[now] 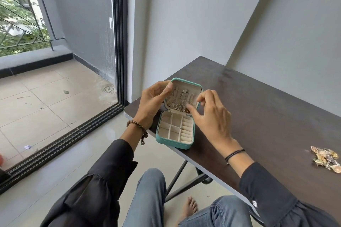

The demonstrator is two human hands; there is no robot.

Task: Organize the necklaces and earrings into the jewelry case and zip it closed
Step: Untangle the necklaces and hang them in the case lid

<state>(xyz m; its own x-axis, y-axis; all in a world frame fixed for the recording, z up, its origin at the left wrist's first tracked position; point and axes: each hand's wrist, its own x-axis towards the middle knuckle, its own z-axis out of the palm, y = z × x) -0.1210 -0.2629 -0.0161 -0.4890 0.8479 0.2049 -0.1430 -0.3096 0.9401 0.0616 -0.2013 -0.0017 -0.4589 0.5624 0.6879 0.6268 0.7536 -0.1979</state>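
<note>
Teal jewelry case (175,146) lies open on the table (258,108), left fingers (168,89) curled round its lid, right fingers (193,111) pinching the necklaces (180,100) into the lid pocket; next, likely, a reach for the earrings (325,158) well right of them.

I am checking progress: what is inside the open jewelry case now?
Silver necklaces hang in the lid of the case. The tray compartments show only cream lining. The right hand covers the lid's lower right corner, so anything there is hidden.
</note>
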